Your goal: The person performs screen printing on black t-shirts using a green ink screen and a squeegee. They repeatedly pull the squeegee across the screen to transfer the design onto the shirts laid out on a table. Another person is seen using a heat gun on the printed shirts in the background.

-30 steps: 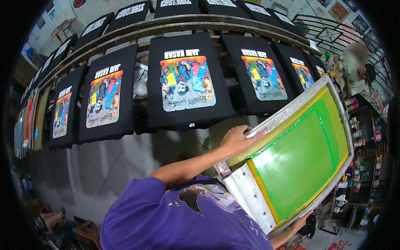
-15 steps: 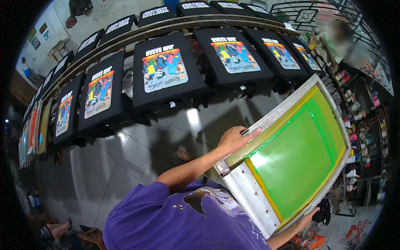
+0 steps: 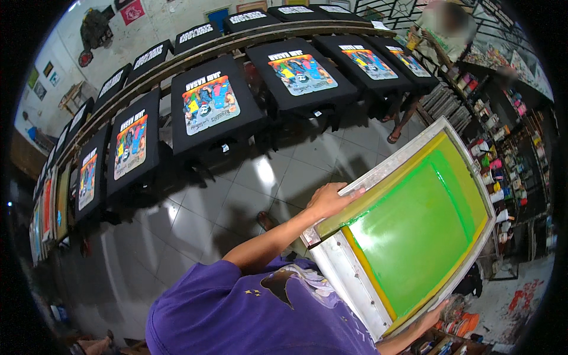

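Head view: the left hand is clasped on the long upper edge of a framed screen with a bright green panel; the right hand grips the opposite, lower edge, its fingers partly hidden. The screen slants in front of the purple shirt, toward the right, a pale metal strip along its near end. Beyond the tiled floor, black shirts with colourful prints lie in a row.

Right hand partly hidden under screen frame; purple shirt cut by lower edge; co-worker's head blurred.
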